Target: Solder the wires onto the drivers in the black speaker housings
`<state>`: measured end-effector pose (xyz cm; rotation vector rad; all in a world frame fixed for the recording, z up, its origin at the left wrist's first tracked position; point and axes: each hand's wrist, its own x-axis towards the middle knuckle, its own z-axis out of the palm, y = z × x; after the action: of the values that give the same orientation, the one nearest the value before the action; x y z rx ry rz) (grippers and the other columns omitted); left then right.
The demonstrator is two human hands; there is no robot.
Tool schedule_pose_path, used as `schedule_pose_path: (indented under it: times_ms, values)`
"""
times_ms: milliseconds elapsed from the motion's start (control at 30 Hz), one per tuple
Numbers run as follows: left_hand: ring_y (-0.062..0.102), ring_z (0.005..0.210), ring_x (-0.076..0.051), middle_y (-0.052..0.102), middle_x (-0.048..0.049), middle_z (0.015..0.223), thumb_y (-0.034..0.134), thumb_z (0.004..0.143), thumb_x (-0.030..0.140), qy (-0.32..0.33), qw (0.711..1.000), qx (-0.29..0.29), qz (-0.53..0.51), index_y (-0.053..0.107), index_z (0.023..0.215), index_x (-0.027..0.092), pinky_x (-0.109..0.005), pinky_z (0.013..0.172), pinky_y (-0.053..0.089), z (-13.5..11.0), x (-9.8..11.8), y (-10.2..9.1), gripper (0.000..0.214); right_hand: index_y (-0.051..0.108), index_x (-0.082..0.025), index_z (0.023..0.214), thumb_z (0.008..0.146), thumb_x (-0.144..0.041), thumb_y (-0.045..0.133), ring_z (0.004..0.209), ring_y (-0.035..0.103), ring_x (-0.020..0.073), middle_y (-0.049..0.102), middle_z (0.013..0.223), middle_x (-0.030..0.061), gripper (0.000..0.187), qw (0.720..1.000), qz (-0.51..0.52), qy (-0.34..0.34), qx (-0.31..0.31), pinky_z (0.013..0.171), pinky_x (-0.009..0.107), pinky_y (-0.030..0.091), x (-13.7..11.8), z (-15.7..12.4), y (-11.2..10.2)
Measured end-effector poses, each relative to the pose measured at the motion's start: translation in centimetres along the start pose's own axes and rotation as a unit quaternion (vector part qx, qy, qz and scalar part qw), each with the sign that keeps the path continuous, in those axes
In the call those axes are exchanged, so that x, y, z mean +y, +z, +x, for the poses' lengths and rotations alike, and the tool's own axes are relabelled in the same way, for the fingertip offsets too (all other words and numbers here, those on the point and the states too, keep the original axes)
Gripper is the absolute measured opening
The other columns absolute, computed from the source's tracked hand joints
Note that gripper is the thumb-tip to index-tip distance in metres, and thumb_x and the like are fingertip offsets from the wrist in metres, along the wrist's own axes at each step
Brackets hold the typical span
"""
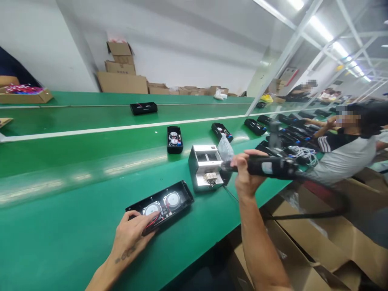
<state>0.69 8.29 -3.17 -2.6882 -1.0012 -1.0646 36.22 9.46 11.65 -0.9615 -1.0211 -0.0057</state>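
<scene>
My left hand point(133, 234) grips the near left end of an open black speaker housing point(165, 206), thumb and fingers around its edge. Two round speaker drivers and red wires show inside it, and it lies slanted on the green bench. In my right hand point(247, 180) is a black electric screwdriver point(269, 166), held level and pointing left, its cable trailing off to the right. The screwdriver's tip is close to the right side of a small silver screw feeder point(207, 165); whether it touches is blurred. A clear plastic bag point(225, 149) stands behind the feeder.
Farther back on the green bench point(91, 202) lie more black housings point(175, 140). Several more, with white cables point(304, 155), crowd the right side near a seated co-worker point(348, 149). Cardboard boxes point(321, 226) stand below the bench at right; others point(121, 81) line the wall.
</scene>
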Motion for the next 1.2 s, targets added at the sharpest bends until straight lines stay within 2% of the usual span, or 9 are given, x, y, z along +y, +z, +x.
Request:
schedule_pose_path:
  times_ms: [67, 200, 333, 567, 733, 867, 1033, 1100, 1200]
  values:
    - [0.065, 0.066, -0.017, 0.079, 0.003, 0.081, 0.062, 0.095, 0.026, 0.002, 1.0, -0.001, 0.006, 0.065, 0.122, 0.027, -0.036, 0.08, 0.048, 0.0, 0.0, 0.0, 0.027, 0.061, -0.025, 0.109, 0.084, -0.037, 0.081, 0.055, 0.056, 0.0135, 0.06, 0.065, -0.0073, 0.034, 0.999, -0.003, 0.042, 0.006, 0.064, 0.032, 0.052, -0.6, -2.0, -1.4]
    - [0.064, 0.066, -0.017, 0.078, 0.0032, 0.078, 0.061, 0.097, 0.03, 0.013, 1.0, 0.002, 0.008, 0.065, 0.122, 0.026, -0.035, 0.079, 0.048, 0.0, -0.2, 0.0, 0.025, 0.064, -0.02, 0.105, 0.074, -0.034, 0.088, 0.06, 0.06, 0.0136, 0.065, 0.071, -0.005, 0.042, 0.973, -0.024, 0.214, -0.081, 0.061, 0.029, 0.051, 1.2, -6.2, -3.0]
    - [0.065, 0.067, -0.017, 0.078, 0.003, 0.079, 0.062, 0.097, 0.03, 0.004, 1.0, 0.003, 0.008, 0.066, 0.122, 0.027, -0.034, 0.079, 0.049, -0.1, -0.4, 0.1, 0.026, 0.056, -0.021, 0.099, 0.08, -0.037, 0.082, 0.042, 0.05, 0.0111, 0.054, 0.053, -0.0106, 0.036, 0.959, 0.019, 0.261, -0.107, 0.046, 0.026, 0.041, 3.3, -7.5, -3.1]
    - [0.065, 0.068, -0.018, 0.076, 0.004, 0.073, 0.064, 0.094, 0.032, -0.022, 1.0, -0.008, 0.0, 0.069, 0.121, 0.03, -0.034, 0.078, 0.05, -0.3, -0.4, 0.0, 0.028, 0.053, -0.024, 0.109, 0.082, -0.034, 0.077, 0.039, 0.045, 0.0085, 0.049, 0.053, -0.014, 0.038, 0.983, 0.093, 0.159, 0.02, 0.045, 0.025, 0.04, 2.4, -2.6, -0.9]
    - [0.065, 0.068, -0.018, 0.077, 0.004, 0.076, 0.064, 0.093, 0.033, -0.027, 1.0, -0.003, 0.004, 0.069, 0.118, 0.03, -0.034, 0.077, 0.05, -0.2, -0.4, 0.1, 0.026, 0.055, -0.024, 0.104, 0.082, -0.036, 0.078, 0.038, 0.047, 0.0094, 0.05, 0.053, -0.0128, 0.034, 0.983, 0.081, 0.166, -0.019, 0.044, 0.026, 0.04, 2.6, -2.0, 0.5]
    - [0.065, 0.069, -0.018, 0.077, 0.0032, 0.076, 0.064, 0.093, 0.034, -0.024, 1.0, -0.002, 0.01, 0.069, 0.118, 0.029, -0.033, 0.077, 0.05, -0.2, -0.4, 0.1, 0.026, 0.054, -0.027, 0.108, 0.086, -0.036, 0.075, 0.04, 0.046, 0.0101, 0.047, 0.054, -0.0131, 0.032, 0.988, 0.089, 0.125, -0.019, 0.047, 0.027, 0.041, 0.6, -0.9, 0.5]
    - [0.064, 0.071, -0.019, 0.075, 0.0038, 0.072, 0.064, 0.092, 0.035, -0.03, 0.999, -0.009, 0.022, 0.068, 0.119, 0.03, -0.032, 0.075, 0.051, -0.5, -0.6, 0.4, 0.027, 0.05, -0.031, 0.117, 0.094, -0.041, 0.065, 0.052, 0.049, 0.0117, 0.046, 0.066, -0.0094, 0.028, 0.988, 0.12, -0.003, 0.099, 0.057, 0.029, 0.048, -0.2, 2.0, 1.4]
    - [0.065, 0.072, -0.02, 0.075, 0.0034, 0.073, 0.064, 0.091, 0.035, -0.037, 0.999, -0.003, 0.022, 0.069, 0.118, 0.031, -0.031, 0.072, 0.051, -0.6, -0.7, 0.5, 0.027, 0.052, -0.029, 0.113, 0.094, -0.048, 0.065, 0.063, 0.057, 0.0134, 0.053, 0.074, -0.0064, 0.029, 0.993, 0.077, -0.017, 0.083, 0.069, 0.033, 0.053, 0.9, 2.7, 1.8]
    - [0.065, 0.071, -0.02, 0.076, 0.0035, 0.074, 0.063, 0.089, 0.034, -0.039, 0.999, 0.0, 0.015, 0.07, 0.116, 0.032, -0.031, 0.069, 0.05, -0.4, -0.7, 0.4, 0.028, 0.06, -0.025, 0.101, 0.082, -0.049, 0.081, 0.069, 0.062, 0.0148, 0.061, 0.078, -0.0039, 0.038, 0.999, -0.003, 0.026, -0.028, 0.073, 0.035, 0.054, 1.9, 2.7, 1.6]
